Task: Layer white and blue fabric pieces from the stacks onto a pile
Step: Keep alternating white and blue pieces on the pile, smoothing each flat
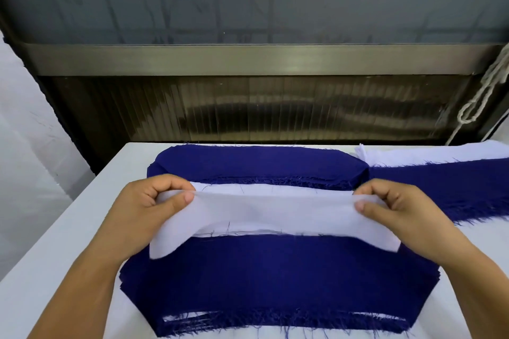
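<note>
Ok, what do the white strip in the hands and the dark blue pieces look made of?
White strip: thin, matte, slightly sheer cloth, possibly interfacing; the stack shows faintly through. Blue pieces: matte woven fabric, judging by loose threads fraying at the cut edges.

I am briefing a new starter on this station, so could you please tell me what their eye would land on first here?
First, the white strip stretched in mid-frame, pinched at its ends by the left hand and right hand. Below it, nearest the camera, lies a frayed dark blue pile; behind it a rounded blue stack. Further blue and white fabric lies at the right.
</note>
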A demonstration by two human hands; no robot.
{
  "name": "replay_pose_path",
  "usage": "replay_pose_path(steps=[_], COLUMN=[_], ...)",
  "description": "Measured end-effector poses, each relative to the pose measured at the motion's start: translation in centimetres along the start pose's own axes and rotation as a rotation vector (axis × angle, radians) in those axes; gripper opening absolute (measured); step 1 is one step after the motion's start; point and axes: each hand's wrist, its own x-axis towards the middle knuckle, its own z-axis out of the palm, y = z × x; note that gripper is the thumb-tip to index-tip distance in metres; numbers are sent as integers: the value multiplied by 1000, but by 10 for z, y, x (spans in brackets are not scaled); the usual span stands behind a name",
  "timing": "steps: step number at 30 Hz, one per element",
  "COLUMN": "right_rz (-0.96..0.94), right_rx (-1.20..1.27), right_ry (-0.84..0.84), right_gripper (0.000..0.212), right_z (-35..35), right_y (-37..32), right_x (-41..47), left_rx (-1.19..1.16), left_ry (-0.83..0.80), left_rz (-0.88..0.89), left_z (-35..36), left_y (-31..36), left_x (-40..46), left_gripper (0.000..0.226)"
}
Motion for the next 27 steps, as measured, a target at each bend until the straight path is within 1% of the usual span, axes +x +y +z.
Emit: replay_pose_path(steps=[2, 4, 6, 7, 9, 12, 14, 16, 18, 21, 23, 25, 27], right_rz=[-111, -259, -400, -453, -505, -488, -453, -430, -421, -420, -420, -420, -422], right_rx=[-85, -231, -348, -389, -443, -449, -426, -431, -427, -435, -440, -442, -445], right_ry=[157, 256, 256, 223, 135, 49, 19, 7, 12, 18, 25, 34, 43], right_gripper=[10, 10, 17, 19, 21, 15, 19, 21, 21, 20, 16, 13, 13], right_z=[0, 1, 5, 8, 15, 25, 28, 28, 28, 27, 27, 28, 29], right_y=[-6, -6, 1, 6, 17, 30, 31, 32, 31, 32, 32, 31, 31], right_x=[-7, -18, -34, -42, -56, -69, -70, -71, -72, -74, -74, -76, -77], left_rx=[83, 179, 198, 173, 121, 163, 216, 221, 218, 281, 329, 362, 391], left_ry=[90, 89, 14, -53, -200, -325, -352, -372, -373, -357, -348, -325, -291], left_rz=[139, 267, 316, 306, 275, 290, 312, 303, 315, 336, 339, 340, 355], left_z=[-3, -5, -7, -7, -3, 6, 10, 12, 13, 14, 15, 16, 16], left_y=[11, 15, 11, 7, -2, -16, -20, -19, -19, -17, -17, -17, -17], left_x=[-6, -16, -30, -37, -51, -66, -71, -73, -73, -71, -70, -68, -67], left_gripper=[10, 12, 7, 3, 7, 9, 8, 8, 12, 31, 38, 36, 25])
